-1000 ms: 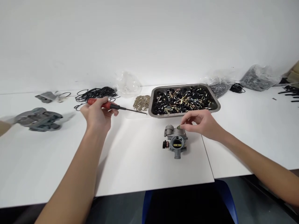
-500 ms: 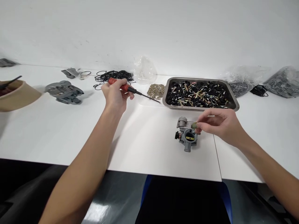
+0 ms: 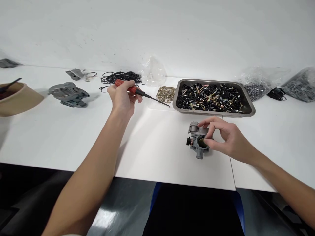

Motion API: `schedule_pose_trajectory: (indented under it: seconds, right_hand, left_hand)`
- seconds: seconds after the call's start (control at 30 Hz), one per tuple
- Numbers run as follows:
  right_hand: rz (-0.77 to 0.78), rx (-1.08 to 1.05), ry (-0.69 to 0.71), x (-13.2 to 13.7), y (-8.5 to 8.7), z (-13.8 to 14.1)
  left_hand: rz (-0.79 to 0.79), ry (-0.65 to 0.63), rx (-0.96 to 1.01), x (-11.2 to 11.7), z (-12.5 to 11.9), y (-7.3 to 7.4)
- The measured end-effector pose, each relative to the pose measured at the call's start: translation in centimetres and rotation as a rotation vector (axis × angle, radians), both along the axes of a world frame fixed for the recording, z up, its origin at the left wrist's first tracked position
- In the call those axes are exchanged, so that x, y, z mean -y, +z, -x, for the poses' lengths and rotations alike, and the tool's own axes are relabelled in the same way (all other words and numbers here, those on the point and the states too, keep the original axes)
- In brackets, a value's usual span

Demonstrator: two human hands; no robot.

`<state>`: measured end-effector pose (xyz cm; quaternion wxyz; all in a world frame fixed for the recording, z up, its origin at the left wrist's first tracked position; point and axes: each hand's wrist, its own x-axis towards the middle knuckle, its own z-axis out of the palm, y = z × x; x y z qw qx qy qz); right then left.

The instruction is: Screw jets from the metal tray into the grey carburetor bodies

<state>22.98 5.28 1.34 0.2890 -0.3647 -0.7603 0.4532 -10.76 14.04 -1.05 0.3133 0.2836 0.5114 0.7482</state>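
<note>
- Toward the back edge of the bench (image 3: pixel 152 157), a metal tray (image 3: pixel 212 113) is holding a heap of black ring-shaped parts (image 3: pixel 187 96) mixed with gold-coloured strips.
- Past the tray's right rim, a clear plastic bag (image 3: pixel 258 88) is bulging with small dark parts.
- Small brass-coloured parts (image 3: pixel 165 94) are lying piled beside the tray's left rim.
- The left hand (image 3: pixel 123 100) is curling its fingers around the red-handled screwdriver (image 3: pixel 142 93), whose tip is pointing toward the tray's front left corner.
- The right hand (image 3: pixel 225 136) is pinching a greenish disc (image 3: pixel 201 143) between thumb and index finger, at the disc's right side.
- The disc is sitting in the bore of the carburetor (image 3: pixel 199 153), which is standing before the tray's front rim.
</note>
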Motion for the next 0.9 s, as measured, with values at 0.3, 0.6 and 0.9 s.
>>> schedule_pose_trajectory:
  seconds: [0.3, 0.6, 0.9]
  right_hand:
    - [-0.07, 0.104, 0.06, -0.3, 0.5, -0.4]
    - [-0.076, 0.109, 0.033, -0.6, -0.1, -0.3]
    - [-0.041, 0.028, -0.024, -1.0, -0.6, 0.0]
  left_hand:
    - [-0.014, -0.059, 0.025, 0.4, 0.0, -0.1]
    - [-0.009, -0.064, 0.016, -0.2, 0.5, -0.7]
    - [-0.022, -0.053, -0.011, 0.4, 0.4, 0.0]
